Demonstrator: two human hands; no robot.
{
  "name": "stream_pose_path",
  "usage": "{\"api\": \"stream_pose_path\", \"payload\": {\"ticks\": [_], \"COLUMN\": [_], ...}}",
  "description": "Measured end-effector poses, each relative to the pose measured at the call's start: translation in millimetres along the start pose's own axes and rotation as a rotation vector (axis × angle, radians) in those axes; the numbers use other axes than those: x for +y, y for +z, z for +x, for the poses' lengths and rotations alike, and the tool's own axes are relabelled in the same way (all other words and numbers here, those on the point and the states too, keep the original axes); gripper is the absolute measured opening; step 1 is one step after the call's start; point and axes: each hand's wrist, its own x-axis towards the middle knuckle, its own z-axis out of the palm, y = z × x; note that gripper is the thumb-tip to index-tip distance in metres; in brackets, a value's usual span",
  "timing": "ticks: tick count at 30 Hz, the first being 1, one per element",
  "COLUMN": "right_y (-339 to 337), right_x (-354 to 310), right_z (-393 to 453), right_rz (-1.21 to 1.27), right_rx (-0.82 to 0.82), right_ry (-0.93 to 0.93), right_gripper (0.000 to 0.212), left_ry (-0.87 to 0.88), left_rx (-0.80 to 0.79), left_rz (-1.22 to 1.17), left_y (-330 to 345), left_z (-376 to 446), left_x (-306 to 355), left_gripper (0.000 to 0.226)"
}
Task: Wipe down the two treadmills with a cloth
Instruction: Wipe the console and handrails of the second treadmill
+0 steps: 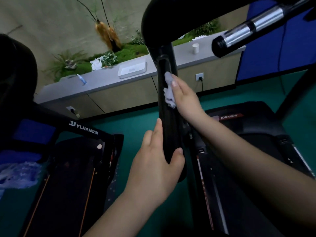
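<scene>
— Where's the cloth?
— The cloth (pixel 168 90), white and crumpled, sits at frame centre, pressed against the black upright post (pixel 166 120) by the right hand (pixel 185 98), fingers straight and together.
— And the left hand?
— The left hand (pixel 153 166) grips the post lower down, thumb curled round.

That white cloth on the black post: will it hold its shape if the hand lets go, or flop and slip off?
Probably floppy: the cloth looks crumpled and ragged-edged under the right hand. It seems light and thin. The upright post looks smooth, so once released it would likely slide off.
</scene>
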Motion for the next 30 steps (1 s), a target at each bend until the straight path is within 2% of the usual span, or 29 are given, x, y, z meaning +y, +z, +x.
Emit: {"api": "stream_pose_path", "payload": {"ticks": [2, 5, 8, 10, 12, 14, 16, 18, 19, 21, 23, 26, 30], "right_y": [-3.9, -8.8, -9.2, -8.3, -7.5, -10.9, -18.1, -27.6, -31.0, -33.6, -28.7, -14.5, -6.7], "right_x": [-10.7, -39.7, -62.2, -69.7, -74.7, -75.8, -68.0, -59.4, -57.1, -54.2, -58.9, -73.2, -76.3], "right_z": [-22.8, -25.2, -15.0, -17.5, -26.7, -36.9, -45.8, -59.2, -68.4, -86.9, -102.5, -113.6, -113.0], "right_rz": [-0.121, -0.455, -0.835, -0.799, -0.506, -0.307, -0.260, -0.247, -0.253, -0.226, -0.149, -0.130, -0.125], "right_rx": [-0.015, -0.284, -0.509, -0.553, -0.504, -0.358, -0.120, 0.125, 0.194, 0.173, 0.057, -0.026, 0.072], "right_ry": [-0.202, -0.438, -0.455, -0.380, -0.293, -0.280, -0.301, -0.176, -0.068, 0.160, 0.313, 0.347, 0.384], "right_gripper": [0.037, 0.036, 0.043, 0.043, 0.041, 0.038, 0.038, 0.038, 0.036, 0.031, 0.028, 0.030, 0.030], "left_ry": [-0.005, 0.069, 0.005, -0.120, -0.175, -0.084, 0.077, 0.151, 0.125, 0.045, -0.054, -0.119, -0.141], "left_rx": [-0.024, -0.051, 0.021, 0.196, 0.406, 0.482, 0.346, 0.136, 0.067, 0.050, 0.052, 0.041, 0.035], "left_rz": [-0.038, -0.126, -0.357, -0.480, -0.526, -0.557, -0.536, -0.450, -0.447, -0.542, -0.716, -0.890, -1.145], "left_y": [0.2, -4.0, -3.1, -0.8, -4.0, -11.1, -9.9, 3.3, 10.4, 19.6, 24.1, 28.7, 45.9], "left_z": [0.4, 2.3, 12.1, 23.8, 39.5, 60.0, 82.6, 100.2, 108.2, 129.1, 158.7, 181.5, 123.1], "left_x": [-2.5, -15.8, -46.6, -63.8, -68.5, -57.4, -37.6, -19.2, -14.7, -13.1, -20.5, -30.1, -37.8], "left_gripper": [0.083, 0.080, 0.064, 0.040, 0.035, 0.040, 0.049, 0.058, 0.057, 0.053, 0.051, 0.052, 0.054]}}
